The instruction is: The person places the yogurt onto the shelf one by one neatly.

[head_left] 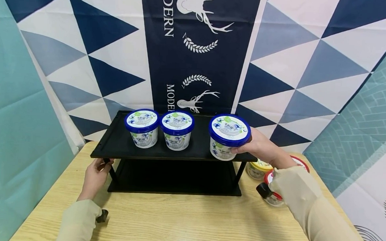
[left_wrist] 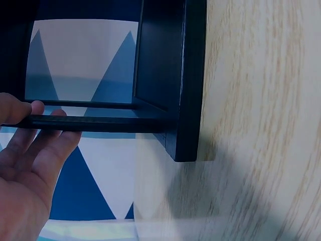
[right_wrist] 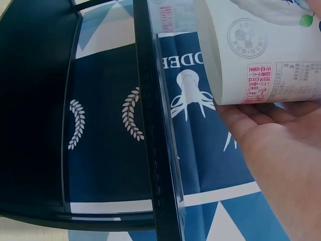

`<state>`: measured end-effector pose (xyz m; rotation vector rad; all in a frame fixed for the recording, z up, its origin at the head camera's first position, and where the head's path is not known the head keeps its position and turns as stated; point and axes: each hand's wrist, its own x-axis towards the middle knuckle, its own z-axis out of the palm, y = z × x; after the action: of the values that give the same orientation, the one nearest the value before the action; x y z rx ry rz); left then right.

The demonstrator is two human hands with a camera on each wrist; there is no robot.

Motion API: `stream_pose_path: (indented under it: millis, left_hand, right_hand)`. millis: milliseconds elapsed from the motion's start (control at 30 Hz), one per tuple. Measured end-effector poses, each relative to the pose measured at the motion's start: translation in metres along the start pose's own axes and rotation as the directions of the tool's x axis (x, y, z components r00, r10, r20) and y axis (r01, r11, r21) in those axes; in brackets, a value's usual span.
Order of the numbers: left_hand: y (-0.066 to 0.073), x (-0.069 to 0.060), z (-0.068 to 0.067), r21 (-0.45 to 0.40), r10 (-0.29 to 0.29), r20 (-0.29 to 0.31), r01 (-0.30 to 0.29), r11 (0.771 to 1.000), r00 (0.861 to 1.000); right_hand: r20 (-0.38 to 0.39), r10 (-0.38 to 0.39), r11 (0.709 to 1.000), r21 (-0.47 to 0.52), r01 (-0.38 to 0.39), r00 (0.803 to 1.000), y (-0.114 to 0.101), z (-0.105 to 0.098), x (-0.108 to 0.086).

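Tub [head_left: 229,138] hangs in the grip of the right hand [head_left: 261,146], fingers and thumb wrapped round its side, base raised clear of the rack [head_left: 199,147] near the right end of its top board. The left hand [head_left: 95,178] pinches the left front leg [left_wrist: 100,123] near its top, probably to steady the rack on the worktop [head_left: 172,223]. A left tub [head_left: 143,135] and a middle tub [head_left: 177,138] stand side by side on that board.

The step in hand looks like setting down or lifting off this third tub; one instant cannot tell which. If setting down, the next move calls for lowering it level onto the bare stretch right of the middle tub, then easing the right grip while the left braces the rack.
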<state>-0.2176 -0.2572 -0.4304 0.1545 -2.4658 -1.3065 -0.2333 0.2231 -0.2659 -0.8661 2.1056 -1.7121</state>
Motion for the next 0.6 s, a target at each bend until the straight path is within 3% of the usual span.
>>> stream_pose_path:
  millis: [600]
  left_hand:
    - [-0.0023, 0.0008, 0.0005, -0.041, -0.006, 0.023, 0.007, 0.999, 1.000]
  right_hand:
    - [0.014, -0.004, 1.000, 0.022, 0.004, 1.000, 0.0092, -0.0012, 0.0102]
